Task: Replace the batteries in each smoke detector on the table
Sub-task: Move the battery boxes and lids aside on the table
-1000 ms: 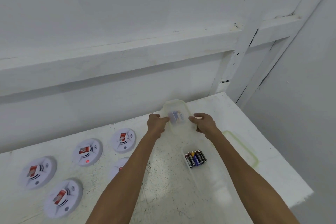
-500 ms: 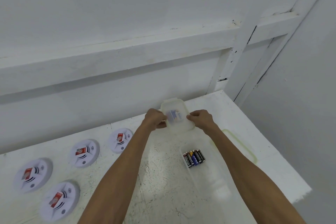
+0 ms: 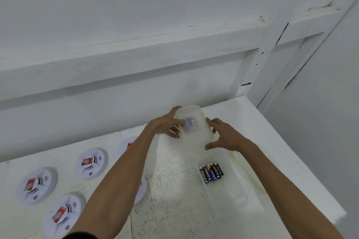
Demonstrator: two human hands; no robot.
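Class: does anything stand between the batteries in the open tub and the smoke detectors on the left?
Yes: the person's left forearm crosses the table between the batteries and the smoke detectors, partly covering two. The tub has no lid on. The left hand and right hand grip another box behind it.

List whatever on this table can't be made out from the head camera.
All in the head view:
1. Small container, gripped by the left hand and right hand: contents blurred behind cloudy plastic; only a bluish patch shows.
2. Far smoke detector and near smoke detector: mostly hidden by the left forearm.
3. Loose lid: largely covered by the right forearm.
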